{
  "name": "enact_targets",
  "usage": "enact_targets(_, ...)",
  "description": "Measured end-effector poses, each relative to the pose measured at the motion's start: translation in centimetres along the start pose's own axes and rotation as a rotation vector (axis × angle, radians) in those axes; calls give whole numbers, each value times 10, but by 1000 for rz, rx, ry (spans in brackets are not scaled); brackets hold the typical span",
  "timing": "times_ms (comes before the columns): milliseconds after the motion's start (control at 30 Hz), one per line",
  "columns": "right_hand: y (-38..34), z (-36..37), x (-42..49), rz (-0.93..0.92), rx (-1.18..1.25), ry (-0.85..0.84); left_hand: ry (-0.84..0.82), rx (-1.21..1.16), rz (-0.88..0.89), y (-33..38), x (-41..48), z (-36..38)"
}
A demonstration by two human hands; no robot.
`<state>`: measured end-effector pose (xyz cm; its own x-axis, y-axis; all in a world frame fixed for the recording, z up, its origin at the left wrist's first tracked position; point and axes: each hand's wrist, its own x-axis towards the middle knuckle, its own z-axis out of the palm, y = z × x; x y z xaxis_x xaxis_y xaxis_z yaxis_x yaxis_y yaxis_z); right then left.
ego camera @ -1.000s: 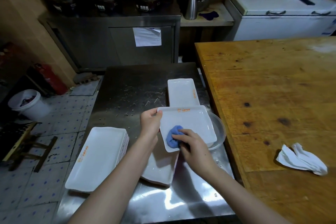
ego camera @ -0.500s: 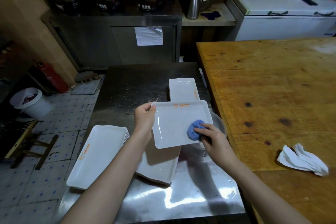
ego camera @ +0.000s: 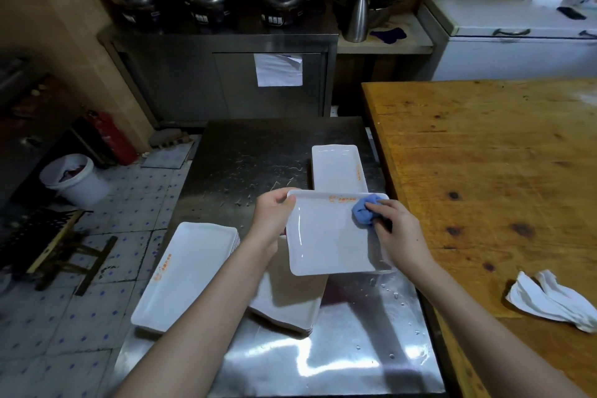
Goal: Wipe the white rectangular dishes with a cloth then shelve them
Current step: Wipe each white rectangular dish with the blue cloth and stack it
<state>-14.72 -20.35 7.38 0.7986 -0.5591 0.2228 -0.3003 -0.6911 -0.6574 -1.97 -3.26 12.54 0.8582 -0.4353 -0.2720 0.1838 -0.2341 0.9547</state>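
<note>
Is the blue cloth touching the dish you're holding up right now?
Touching. The head view shows the right hand pressing the blue cloth onto the held dish at its far right corner.

Held dish (ego camera: 326,236): white, glossy, smooth, ceramic or melamine, can't tell which. Cloth (ego camera: 364,212): blue, soft, matt fabric. Steel table (ego camera: 258,158): brushed metal, scratched, shiny glare near front, water drops. Wooden table (ego camera: 491,155): matt, worn, dark stains. White rag (ego camera: 555,300): crumpled cloth. Floor (ego camera: 42,326): tile, dull.
</note>
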Motion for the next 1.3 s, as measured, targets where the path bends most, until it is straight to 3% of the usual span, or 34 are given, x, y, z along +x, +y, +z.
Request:
enact_targets(200,-39,31,-1,-26,81,-15,30,-34,-40,-1,-2,6)
enact_targets(333,-65,48,-2,-152,102,-73,43,-52,-66,-1,-2,5)
enact_targets(700,-58,57,-50,-366,102,-289,200,-98,-138,-9,5,-6)
enact_targets(833,-39,50,-49,-314,65,-312,199,-77,-116,-9,4,-7)
enact_targets(1100,8,24,-38,-33,39,-197,203,-46,-111,-7,3,-19)
enact_targets(1300,-18,50,-40,-57,49,-140,204,-68,-108,-9,0,-14)
